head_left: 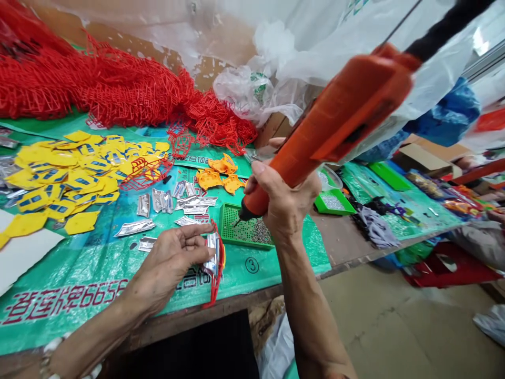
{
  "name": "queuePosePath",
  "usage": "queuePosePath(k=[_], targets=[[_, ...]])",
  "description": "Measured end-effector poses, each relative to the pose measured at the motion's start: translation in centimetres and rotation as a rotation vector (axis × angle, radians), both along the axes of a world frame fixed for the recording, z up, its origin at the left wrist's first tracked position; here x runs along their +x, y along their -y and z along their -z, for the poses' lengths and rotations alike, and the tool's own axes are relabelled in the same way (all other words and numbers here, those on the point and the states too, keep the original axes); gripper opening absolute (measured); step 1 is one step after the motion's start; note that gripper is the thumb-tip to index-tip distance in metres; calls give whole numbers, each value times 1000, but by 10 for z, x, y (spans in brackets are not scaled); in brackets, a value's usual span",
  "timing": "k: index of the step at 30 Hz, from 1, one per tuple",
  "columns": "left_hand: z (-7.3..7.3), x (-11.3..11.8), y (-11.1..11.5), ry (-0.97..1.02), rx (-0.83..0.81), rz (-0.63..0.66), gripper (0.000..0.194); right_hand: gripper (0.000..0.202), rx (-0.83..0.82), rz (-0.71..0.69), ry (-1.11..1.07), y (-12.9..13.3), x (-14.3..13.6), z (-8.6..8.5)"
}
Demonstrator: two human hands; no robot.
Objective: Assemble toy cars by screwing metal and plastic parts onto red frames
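Centrally, a green perforated tray (245, 227) holds small silvery screws heaped at its right end, on the green printed sheet (98, 268) over the bench. Farther right, a second green tray (333, 202) also carries screws. The right hand (286, 202) grips an orange electric screwdriver (327, 126), fingers clenched round its barrel, tip down in the near tray. The left hand (171, 260), palm up, pinches a red-framed silver piece (215, 260) near the bench edge.
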State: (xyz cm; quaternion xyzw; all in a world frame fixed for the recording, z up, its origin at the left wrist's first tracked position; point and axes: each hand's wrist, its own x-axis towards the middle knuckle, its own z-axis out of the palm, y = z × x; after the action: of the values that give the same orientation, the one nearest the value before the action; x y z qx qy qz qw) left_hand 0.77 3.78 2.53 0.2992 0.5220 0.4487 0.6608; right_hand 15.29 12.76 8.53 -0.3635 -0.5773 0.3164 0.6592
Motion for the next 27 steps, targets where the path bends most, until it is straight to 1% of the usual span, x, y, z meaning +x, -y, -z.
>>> queuePosePath(k=[3,5,7,9,11,15,18,20,23,27], targets=[[-1,3,1,25,54,5,49,28,44,-92,-20,8,0,-21],[0,4,2,25,77,16,47,25,86,-122,-25,15,-3,-34],[0,4,2,21,97,23,45,23,94,-135,-30,21,-8,-43],[1,4,2,16,111,26,44,22,66,-147,-49,25,-13,-47],[2,4,2,11,118,31,41,22,50,-170,-73,28,-18,-48],[2,4,2,-5,130,37,38,21,69,-213,-79,28,-24,-44],[2,4,2,-20,140,33,39,22,57,-208,-63,27,-25,-42],[2,3,1,-19,140,25,39,26,61,-214,-67,26,-26,-41],[4,3,0,-9,140,21,38,37,74,-247,-59,24,-26,-39],[6,3,0,-10,150,28,37,44,69,-272,-72,22,-27,-37]])
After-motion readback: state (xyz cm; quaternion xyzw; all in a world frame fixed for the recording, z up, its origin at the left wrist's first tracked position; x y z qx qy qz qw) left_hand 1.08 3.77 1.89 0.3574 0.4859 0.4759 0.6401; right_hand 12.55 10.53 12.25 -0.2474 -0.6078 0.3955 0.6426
